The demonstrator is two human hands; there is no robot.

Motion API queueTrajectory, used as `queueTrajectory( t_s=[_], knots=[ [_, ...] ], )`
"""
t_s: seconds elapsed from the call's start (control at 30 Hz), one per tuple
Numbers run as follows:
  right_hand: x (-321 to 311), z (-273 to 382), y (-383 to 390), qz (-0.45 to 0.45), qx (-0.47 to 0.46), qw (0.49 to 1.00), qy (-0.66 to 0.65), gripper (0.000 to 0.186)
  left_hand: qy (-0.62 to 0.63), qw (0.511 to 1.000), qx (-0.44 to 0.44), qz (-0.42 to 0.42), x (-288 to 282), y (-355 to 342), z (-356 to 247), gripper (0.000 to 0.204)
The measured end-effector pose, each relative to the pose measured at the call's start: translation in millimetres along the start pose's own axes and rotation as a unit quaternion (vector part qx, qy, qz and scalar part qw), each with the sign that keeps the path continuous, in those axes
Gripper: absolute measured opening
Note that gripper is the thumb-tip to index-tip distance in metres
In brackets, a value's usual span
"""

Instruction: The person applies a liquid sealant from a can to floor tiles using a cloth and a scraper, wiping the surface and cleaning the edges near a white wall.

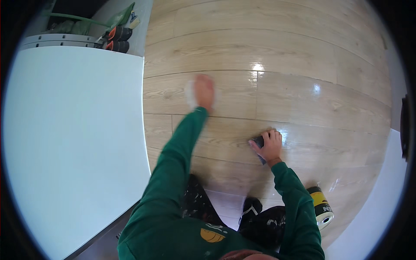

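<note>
My left hand (204, 92) is smeared by motion over the wood-look plank floor (299, 95). Under it a white cloth (189, 94) shows as a pale blur on both sides of the hand. Lower and to the right, my right hand (271, 146) rests on the floor, fingers wrapped over a dark grey pad (259, 141). A bluish edge of the pad shows below the thumb; the palm hides most of it. Wet-looking bright reflections lie on the planks around both hands.
A large white panel (78, 130) fills the left side. Beyond it stand dark shoes with orange linings (119, 40) and a green bag (119, 19). A yellow and black tin (320, 203) stands right of my right forearm. A white wall (372, 212) bounds the right.
</note>
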State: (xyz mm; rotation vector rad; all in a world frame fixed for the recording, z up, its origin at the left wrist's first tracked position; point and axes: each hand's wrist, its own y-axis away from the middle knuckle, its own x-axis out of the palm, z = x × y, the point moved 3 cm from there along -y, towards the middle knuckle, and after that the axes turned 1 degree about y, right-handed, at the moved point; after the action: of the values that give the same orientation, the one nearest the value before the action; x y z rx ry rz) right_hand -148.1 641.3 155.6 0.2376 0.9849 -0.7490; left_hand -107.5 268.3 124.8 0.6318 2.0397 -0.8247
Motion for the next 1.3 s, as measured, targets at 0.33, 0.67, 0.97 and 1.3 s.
queueTrajectory(
  t_s=[0.33,0.67,0.97,1.3],
  knots=[
    [-7,-16,6,0.033,0.014,0.999,0.003,0.053,-0.024,0.999,-0.022,-0.022,-15,-23,29,0.021],
    [-13,-26,0,0.023,-0.01,1.0,-0.006,0.053,0.122,0.966,0.186,0.131,41,57,-153,0.026],
    [-48,-65,38,-0.061,0.109,0.992,0.027,0.053,0.098,0.977,0.136,0.135,18,59,-122,0.02],
    [-47,-61,37,-0.051,0.105,0.993,0.025,0.054,0.192,0.954,0.066,0.221,15,129,-84,0.016]
  ],
)
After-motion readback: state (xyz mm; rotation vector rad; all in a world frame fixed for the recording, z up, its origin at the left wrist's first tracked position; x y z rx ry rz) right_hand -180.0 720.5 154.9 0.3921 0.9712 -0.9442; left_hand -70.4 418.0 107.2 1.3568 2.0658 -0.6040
